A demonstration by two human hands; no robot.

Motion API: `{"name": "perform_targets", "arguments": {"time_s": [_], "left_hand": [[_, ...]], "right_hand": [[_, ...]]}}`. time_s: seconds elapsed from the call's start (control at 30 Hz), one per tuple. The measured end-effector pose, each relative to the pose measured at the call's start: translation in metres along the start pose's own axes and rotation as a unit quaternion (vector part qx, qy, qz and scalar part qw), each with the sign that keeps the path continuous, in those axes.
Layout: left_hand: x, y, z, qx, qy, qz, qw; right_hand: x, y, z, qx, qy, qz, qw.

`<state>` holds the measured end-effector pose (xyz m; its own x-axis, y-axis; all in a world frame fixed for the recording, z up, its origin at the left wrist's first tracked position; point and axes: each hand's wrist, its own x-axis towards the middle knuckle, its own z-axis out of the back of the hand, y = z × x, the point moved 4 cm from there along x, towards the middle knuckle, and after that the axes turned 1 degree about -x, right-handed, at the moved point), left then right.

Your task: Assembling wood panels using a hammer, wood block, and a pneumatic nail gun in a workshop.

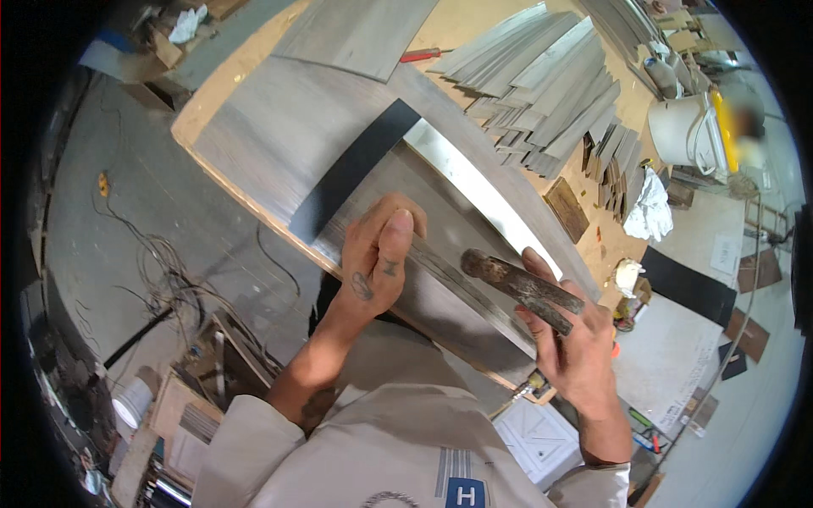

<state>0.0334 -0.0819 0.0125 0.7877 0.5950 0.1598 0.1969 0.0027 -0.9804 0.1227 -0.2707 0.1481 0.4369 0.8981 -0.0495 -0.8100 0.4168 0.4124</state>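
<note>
My right hand [576,347] holds a claw hammer with a worn, rusty head [517,284]. Its round face points toward my left hand, the claws lie between my fingers, and the handle is hidden. My left hand [377,254] is closed, thumb on top, over the near side of a grey wood-look panel [449,203]. What its fingers hold, if anything, is hidden. A narrow grey strip [466,288] runs from that hand toward the right. A black strip [360,165] borders the panel's left end, and a shiny white strip [483,190] its far side.
Grey planks [542,76] lie fanned on the wooden table [220,93], near a red-handled tool [421,55]. A white bucket [677,131] stands far right. Crumpled white plastic [650,207] and a brown block [566,210] sit on the right. Cables [165,275] tangle on the left floor.
</note>
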Motion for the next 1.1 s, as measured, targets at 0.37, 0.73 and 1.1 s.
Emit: {"name": "perform_targets", "arguments": {"time_s": [0.37,0.73,1.1], "left_hand": [[0.005,-0.001,0.003,-0.03,0.036,-0.025,0.999],[0.003,0.002,0.003,0.015,0.049,-0.023,0.998],[0.005,0.002,0.002,0.022,0.041,-0.044,0.998]], "right_hand": [[0.033,0.036,-0.005,-0.066,0.006,-0.002,0.998],[0.025,0.035,-0.008,-0.043,-0.016,-0.05,0.998],[0.025,0.035,-0.008,-0.039,-0.008,-0.037,0.999]]}}
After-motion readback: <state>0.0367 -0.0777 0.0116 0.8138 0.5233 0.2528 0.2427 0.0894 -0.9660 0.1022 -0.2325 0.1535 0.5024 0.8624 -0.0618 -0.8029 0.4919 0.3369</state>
